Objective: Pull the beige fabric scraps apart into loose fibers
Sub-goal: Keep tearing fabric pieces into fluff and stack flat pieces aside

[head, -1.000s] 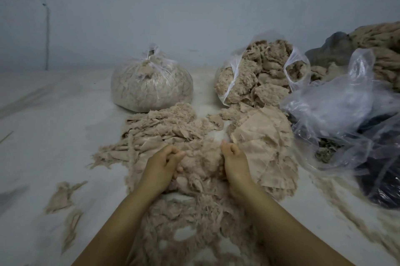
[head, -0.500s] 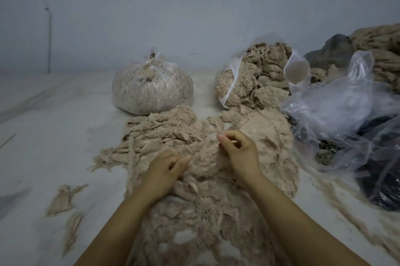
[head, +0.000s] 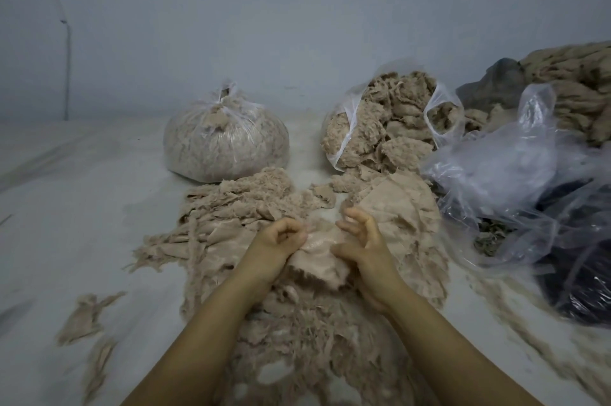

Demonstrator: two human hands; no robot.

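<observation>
Both hands now pinch one beige scrap (head: pixel 319 257) between them; left hand (head: pixel 279 242) lifted, right hand (head: pixel 360 240) fingers loosely spread.

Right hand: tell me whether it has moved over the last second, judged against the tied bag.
Yes. The right hand has come toward the left hand, nearer the tied bag, and now pinches the beige scrap between them.

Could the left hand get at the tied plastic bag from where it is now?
Probably yes. The left hand pinches a beige scrap, and only low, loose scraps lie between it and the tied bag; it would first have to release the scrap and stretch forward.
</observation>
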